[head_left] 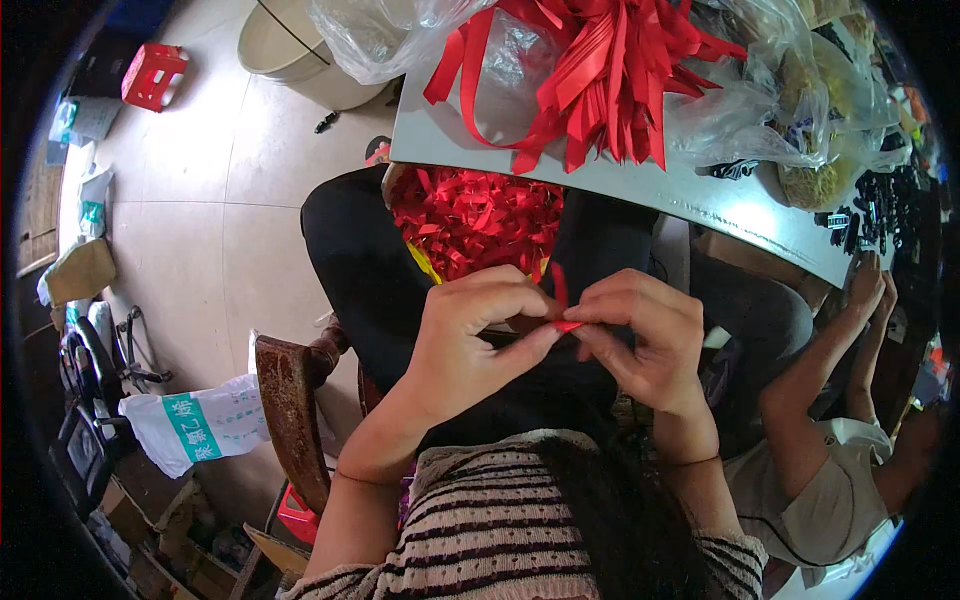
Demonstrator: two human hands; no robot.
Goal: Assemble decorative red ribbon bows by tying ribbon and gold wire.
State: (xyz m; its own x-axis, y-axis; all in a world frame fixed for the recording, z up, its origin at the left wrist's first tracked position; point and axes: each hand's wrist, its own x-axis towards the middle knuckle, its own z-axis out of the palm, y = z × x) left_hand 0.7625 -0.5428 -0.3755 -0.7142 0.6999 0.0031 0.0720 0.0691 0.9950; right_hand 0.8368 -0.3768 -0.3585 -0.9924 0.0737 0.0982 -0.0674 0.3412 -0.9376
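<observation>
Over my lap, my left hand and my right hand meet, thumbs and fingers pinched together. Between their fingertips is a short piece of red ribbon; part of it sticks up and the rest is hidden by fingers. Just beyond, a heap of short red ribbon pieces fills a container between my knees, whose yellow edge shows in part. Long red ribbon strips lie in a bundle on the table, some hanging over its near edge.
The grey-white table carries clear plastic bags and small black items. At right, a co-worker's hands are at the table edge. A beige bucket, red crate, wooden chair and white sack stand leftward.
</observation>
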